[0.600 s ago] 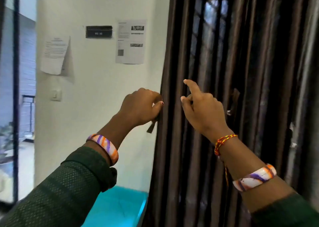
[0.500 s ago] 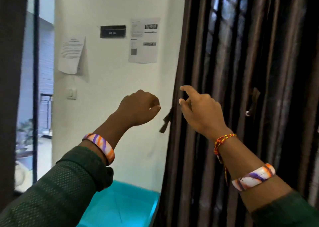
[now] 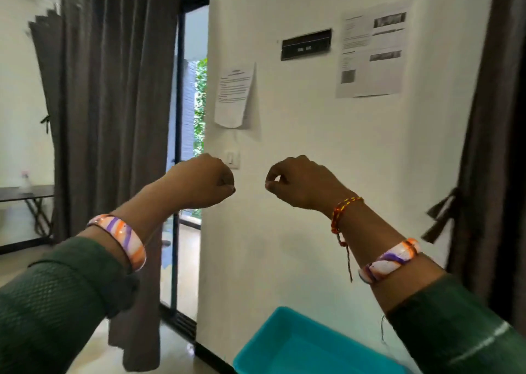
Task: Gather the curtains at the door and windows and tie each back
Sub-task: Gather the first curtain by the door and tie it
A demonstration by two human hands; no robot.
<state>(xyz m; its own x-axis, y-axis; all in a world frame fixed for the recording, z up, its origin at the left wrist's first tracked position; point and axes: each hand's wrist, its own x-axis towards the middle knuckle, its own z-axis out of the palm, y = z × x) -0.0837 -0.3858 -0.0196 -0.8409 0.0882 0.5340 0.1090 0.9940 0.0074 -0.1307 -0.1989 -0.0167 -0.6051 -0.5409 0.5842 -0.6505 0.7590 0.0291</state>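
Observation:
A grey door curtain [image 3: 113, 117] hangs loose in folds at the left, beside the glass door [image 3: 189, 117]. A small dark tie [image 3: 45, 120] shows at its far edge. At the right edge hangs a dark brown window curtain [image 3: 495, 146], with its tie strap [image 3: 442, 214] dangling from its left side. My left hand [image 3: 205, 181] and my right hand [image 3: 299, 183] are raised side by side in front of the white wall, between the two curtains. Both have curled fingers and hold nothing. Neither touches a curtain.
A teal plastic tub [image 3: 284, 345] sits low against the wall below my right arm. Paper notices [image 3: 233, 97] and a light switch [image 3: 232, 158] are on the wall. A dark folding table [image 3: 25, 193] stands at the far left.
My view has swung left from the brown window curtain to the wall and door curtain. My left hand let go of the tie strap, and both hands curled and drew away from the curtain.

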